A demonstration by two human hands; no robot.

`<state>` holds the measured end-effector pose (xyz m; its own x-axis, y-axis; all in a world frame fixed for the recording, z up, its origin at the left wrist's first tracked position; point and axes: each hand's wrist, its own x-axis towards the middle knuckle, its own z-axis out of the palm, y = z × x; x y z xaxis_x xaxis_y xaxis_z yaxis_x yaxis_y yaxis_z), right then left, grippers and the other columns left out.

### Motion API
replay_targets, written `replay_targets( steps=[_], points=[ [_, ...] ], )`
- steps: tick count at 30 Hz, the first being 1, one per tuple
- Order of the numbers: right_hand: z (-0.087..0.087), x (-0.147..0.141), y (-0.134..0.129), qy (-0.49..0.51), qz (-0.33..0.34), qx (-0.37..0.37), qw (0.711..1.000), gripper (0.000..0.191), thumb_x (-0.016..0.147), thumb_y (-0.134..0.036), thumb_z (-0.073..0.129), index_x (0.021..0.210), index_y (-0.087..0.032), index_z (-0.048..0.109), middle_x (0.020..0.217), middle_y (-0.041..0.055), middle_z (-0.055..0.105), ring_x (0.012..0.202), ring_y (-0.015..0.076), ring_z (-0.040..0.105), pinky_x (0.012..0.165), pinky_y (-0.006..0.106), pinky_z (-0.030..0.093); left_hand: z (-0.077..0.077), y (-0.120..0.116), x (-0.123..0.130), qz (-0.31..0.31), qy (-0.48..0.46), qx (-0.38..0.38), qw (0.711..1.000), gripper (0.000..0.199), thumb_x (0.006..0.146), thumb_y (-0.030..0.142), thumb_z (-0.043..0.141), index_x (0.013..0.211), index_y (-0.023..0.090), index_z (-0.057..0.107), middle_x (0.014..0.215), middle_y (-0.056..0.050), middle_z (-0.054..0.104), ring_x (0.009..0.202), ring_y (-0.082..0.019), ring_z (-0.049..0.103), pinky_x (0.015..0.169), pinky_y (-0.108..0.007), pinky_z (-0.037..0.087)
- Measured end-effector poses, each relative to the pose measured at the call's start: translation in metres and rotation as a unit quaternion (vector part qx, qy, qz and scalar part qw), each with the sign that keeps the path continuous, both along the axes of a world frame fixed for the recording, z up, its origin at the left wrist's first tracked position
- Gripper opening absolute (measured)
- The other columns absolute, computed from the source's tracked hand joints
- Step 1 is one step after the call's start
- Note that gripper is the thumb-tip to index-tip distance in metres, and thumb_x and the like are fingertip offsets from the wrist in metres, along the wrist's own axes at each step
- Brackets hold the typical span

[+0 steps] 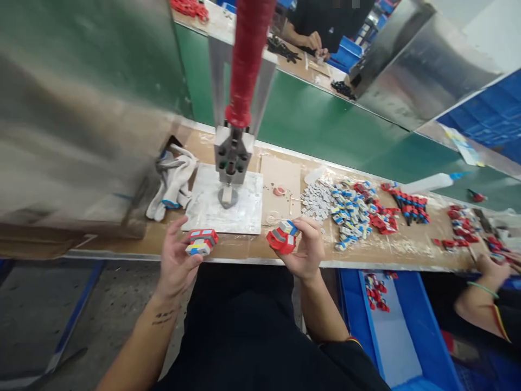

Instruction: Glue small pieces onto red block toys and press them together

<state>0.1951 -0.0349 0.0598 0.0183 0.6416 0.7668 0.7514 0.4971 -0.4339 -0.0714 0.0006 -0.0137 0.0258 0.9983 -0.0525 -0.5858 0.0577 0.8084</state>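
My left hand (177, 260) holds a red, white and yellow toy part (202, 241) with light blue window shapes, near the table's front edge. To its right, my right hand (306, 247) grips a red toy part (282, 237) with white and blue pieces on it. The two parts are apart. Behind them stands a press (234, 152) with a red upper shaft, over a whitish plate (248, 209). A small pale piece sits under its tip. Beside the plate, a cardboard sheet (285, 176) carries a small reddish lump (279, 191).
White gloves (176, 182) lie left of the plate. Small grey pieces (316, 202), blue-white parts (352, 217) and red parts (385, 220) are heaped to the right. A blue bin (423, 315) stands below. Other people's hands work at right (490, 271) and across (315, 43).
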Motion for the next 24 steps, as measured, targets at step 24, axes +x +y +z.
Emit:
replay_targets(
  steps=[24],
  points=[
    [-0.008,0.047,-0.010,0.553,0.156,-0.195,0.795,0.078,0.068,-0.089,0.077,0.129,-0.044,0.057,0.096,0.0014,0.066,0.053,0.0126,0.033,0.046,0.030,0.033,0.014,0.010,0.007,0.063,0.163,-0.113,0.978,0.074,0.038,0.017,0.088,0.105,0.048,0.082,0.078,0.010,0.083,0.064,-0.024,0.077,0.059,-0.039,0.068]
  ],
)
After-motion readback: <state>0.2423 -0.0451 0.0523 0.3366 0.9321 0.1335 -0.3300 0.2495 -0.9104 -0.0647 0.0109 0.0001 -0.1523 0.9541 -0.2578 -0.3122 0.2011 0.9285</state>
